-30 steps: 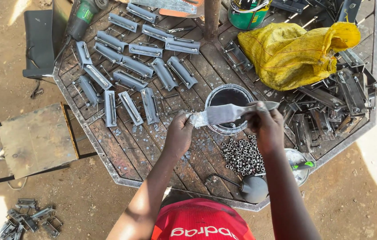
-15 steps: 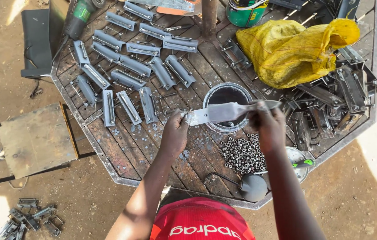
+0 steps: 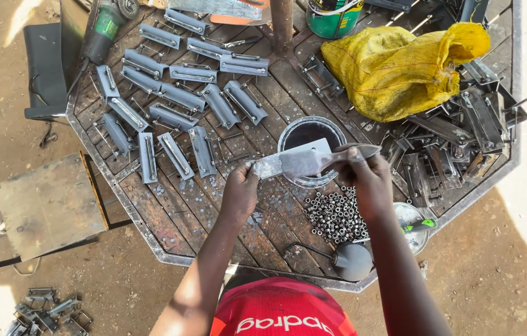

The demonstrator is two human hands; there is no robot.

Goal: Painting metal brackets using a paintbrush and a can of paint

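My left hand (image 3: 240, 190) grips the left end of a flat grey metal bracket (image 3: 291, 161) and holds it level above the wooden table (image 3: 170, 211). My right hand (image 3: 366, 180) pinches a brush-like tool whose grey tip lies on the bracket's right half. Directly under the bracket stands a round tin (image 3: 310, 135) with dark contents. A heap of small metal nuts (image 3: 333, 214) lies on the table just below my right hand.
Several grey painted brackets (image 3: 179, 99) lie in rows at the back left. A yellow sack (image 3: 400, 62) and a pile of unpainted metal parts (image 3: 456, 140) fill the right side. A green paint can (image 3: 333, 15), an angle grinder (image 3: 105, 28) and a central post (image 3: 282, 25) stand at the back.
Both hands and the bracket have stayed over the tin, with only a slight shift of the brush along the bracket.
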